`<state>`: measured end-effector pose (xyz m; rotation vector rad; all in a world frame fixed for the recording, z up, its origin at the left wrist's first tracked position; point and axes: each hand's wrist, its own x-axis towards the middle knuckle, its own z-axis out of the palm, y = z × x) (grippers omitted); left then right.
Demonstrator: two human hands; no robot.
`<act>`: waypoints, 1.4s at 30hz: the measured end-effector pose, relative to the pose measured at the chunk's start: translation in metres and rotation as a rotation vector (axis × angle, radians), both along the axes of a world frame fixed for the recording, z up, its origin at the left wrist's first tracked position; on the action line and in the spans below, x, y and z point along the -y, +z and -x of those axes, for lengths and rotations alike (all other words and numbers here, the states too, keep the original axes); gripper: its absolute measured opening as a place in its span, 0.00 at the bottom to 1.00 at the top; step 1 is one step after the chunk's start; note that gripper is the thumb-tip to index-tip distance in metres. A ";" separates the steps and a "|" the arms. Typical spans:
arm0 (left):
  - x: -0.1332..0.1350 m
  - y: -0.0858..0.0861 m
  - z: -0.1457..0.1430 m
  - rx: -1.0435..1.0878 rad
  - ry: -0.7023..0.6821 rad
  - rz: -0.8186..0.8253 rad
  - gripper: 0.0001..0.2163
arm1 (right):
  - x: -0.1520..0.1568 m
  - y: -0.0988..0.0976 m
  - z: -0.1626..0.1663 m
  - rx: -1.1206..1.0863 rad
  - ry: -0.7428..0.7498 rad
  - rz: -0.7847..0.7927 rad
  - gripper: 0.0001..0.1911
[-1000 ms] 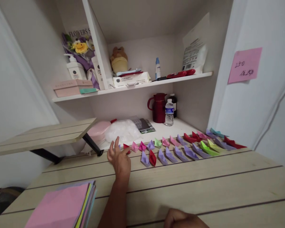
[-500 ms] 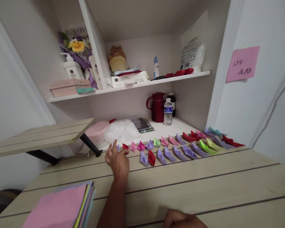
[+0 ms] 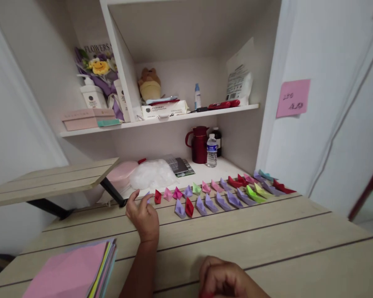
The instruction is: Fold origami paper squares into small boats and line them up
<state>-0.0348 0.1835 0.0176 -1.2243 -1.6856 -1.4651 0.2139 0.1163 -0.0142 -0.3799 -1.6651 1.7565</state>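
Note:
My left hand [image 3: 144,214] reaches to the far edge of the wooden table [image 3: 267,236], at the left end of two rows of small paper boats [image 3: 211,198] in purple, red, pink and green. Its thumb and fingers pinch a small purple paper boat [image 3: 148,195] next to a red boat [image 3: 157,196]; one finger sticks out to the left. My right hand [image 3: 225,279] rests at the near edge of the table with its fingers curled in. What they hold, if anything, is hidden. A stack of coloured paper sheets [image 3: 74,273], pink on top, lies at the near left.
Behind the table is a white shelf unit [image 3: 161,122] with a dark red jug [image 3: 199,145], a water bottle [image 3: 211,150], a white plastic bag [image 3: 151,174] and a pink lid. A raised wooden board [image 3: 49,180] juts out at the left. A pink note [image 3: 293,98] sticks to the right wall.
The view has shifted right and pulled back, so everything sits further left. My left hand stays at the row's left end, fingers drawn closer. More of my right hand shows.

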 end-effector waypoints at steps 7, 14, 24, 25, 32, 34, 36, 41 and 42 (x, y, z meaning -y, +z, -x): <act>0.053 0.007 -0.042 0.030 -0.385 0.021 0.15 | 0.006 0.010 0.005 -0.158 -0.121 0.276 0.21; 0.110 0.004 -0.061 0.461 -0.501 0.105 0.11 | 0.018 0.029 0.012 -0.117 -0.228 0.329 0.17; 0.126 0.005 -0.084 0.789 -0.730 0.379 0.16 | 0.035 0.036 0.005 -0.117 -0.338 0.300 0.18; 0.126 0.005 -0.087 0.787 -0.773 0.409 0.18 | 0.036 0.037 0.005 -0.113 -0.334 0.301 0.18; 0.130 0.006 -0.091 0.718 -0.934 0.531 0.21 | 0.030 0.037 -0.004 -0.086 -0.345 0.288 0.16; 0.129 0.006 -0.091 0.696 -0.952 0.567 0.19 | 0.025 0.037 -0.010 -0.073 -0.382 0.293 0.16; 0.128 0.005 -0.092 0.687 -0.963 0.601 0.15 | 0.020 0.036 -0.015 -0.064 -0.403 0.325 0.17; 0.122 0.001 -0.092 0.700 -0.945 0.634 0.10 | 0.015 0.036 -0.020 -0.074 -0.408 0.410 0.17; 0.122 0.000 -0.092 0.705 -0.943 0.631 0.09 | 0.015 0.036 -0.020 -0.082 -0.401 0.429 0.17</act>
